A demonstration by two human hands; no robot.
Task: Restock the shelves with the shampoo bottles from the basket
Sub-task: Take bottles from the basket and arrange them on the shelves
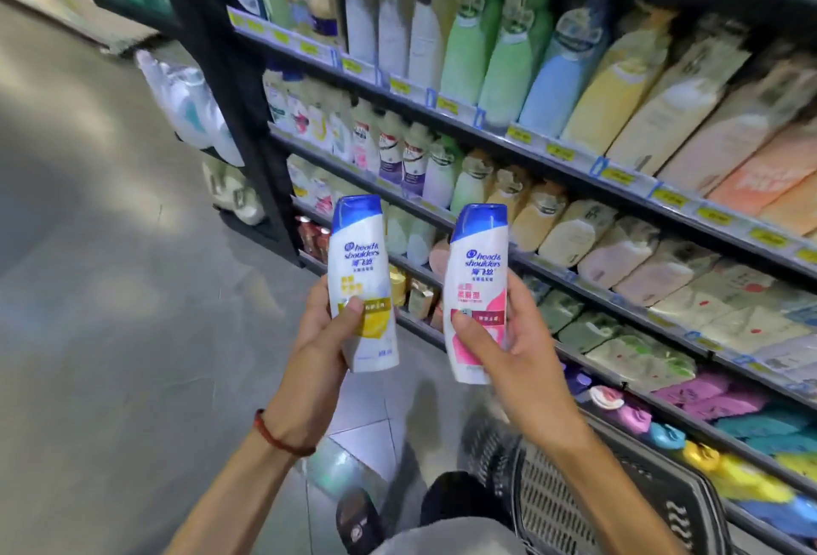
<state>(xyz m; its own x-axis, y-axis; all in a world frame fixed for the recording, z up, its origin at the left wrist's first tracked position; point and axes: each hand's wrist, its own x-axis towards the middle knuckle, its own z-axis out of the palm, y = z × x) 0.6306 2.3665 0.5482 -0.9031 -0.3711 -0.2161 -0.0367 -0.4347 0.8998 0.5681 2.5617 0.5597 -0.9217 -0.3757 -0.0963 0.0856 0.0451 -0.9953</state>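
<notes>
Shelving unit (544, 143) is stocked tight, rows fronted right up to the price-tag rails. The biggest risk, as I judge it, is that pushing a bottle into a full row tips its neighbours or shoves one off the lip. The tiled floor (110, 298) is hard, so a dropped bottle could crack its cap. The dark mesh basket (557, 506) sits low right, beside the person's legs and close to the shelf foot. Its contents are out of view, and it is a likely trip point on any sidestep. White, blue-capped look-alikes (305, 112) stand at the left end of a middle shelf, too blurred to read, so a variant mix-up is possible. The yellow-label bottle (360, 280) and pink-label bottle (477, 289) are both upright with a slight tilt, held apart and clear of the shelves. The left hand (322, 333) grips the yellow one low, thumb across the front and fingers wrapped behind. The right hand (513, 347) holds the pink one the same way. Such low grips leave the bottles free to swing or slip. Neither hand is free to clear a gap. A red bead bracelet (283, 439) sits on the left wrist, a minor snag risk.
</notes>
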